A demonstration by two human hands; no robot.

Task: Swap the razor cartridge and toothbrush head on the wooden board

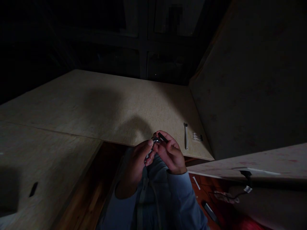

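Close together at the table's front edge, both of my hands are closed around small things. My left hand (140, 155) grips a small shiny metal object (155, 140), its thumb pressed on top; fingers cover most of it, so its kind is unclear. My right hand (173, 154) pinches a short black stick-like piece (163, 137) that lies against or just beside the metal object. Whether the two are joined I cannot tell. On the table to the right lies a slim white-handled tool with a dark head (186, 135), beside a small clear packet (197, 137).
The pale table (134, 92) turns a corner to the left, where a small dark object (33, 189) lies. A patterned wall panel (251, 89) bounds the right side. Below right, a white strip (196, 183) and a grey-and-black tool (210, 212) lie on the reddish floor. Lighting is dim.
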